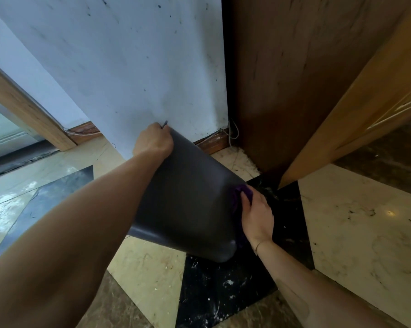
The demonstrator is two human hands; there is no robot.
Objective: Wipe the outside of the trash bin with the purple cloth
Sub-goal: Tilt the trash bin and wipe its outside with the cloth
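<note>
Marble-patterned floor [356, 233] in cream and black, white wall [128, 67] at upper left of frame, wood door [294, 79] at upper right. Trash bin [187, 197], dark grey, sits tilted at centre frame, long axis running from upper left to lower right. Purple cloth [238, 197] pressed flat on bin's right side under right hand [256, 216], fingers spread over it. Left hand [154, 140] clamps the bin's upper end near the wall. Right hand is nearer the unwiped lower side; judged mid-wipe.
</note>
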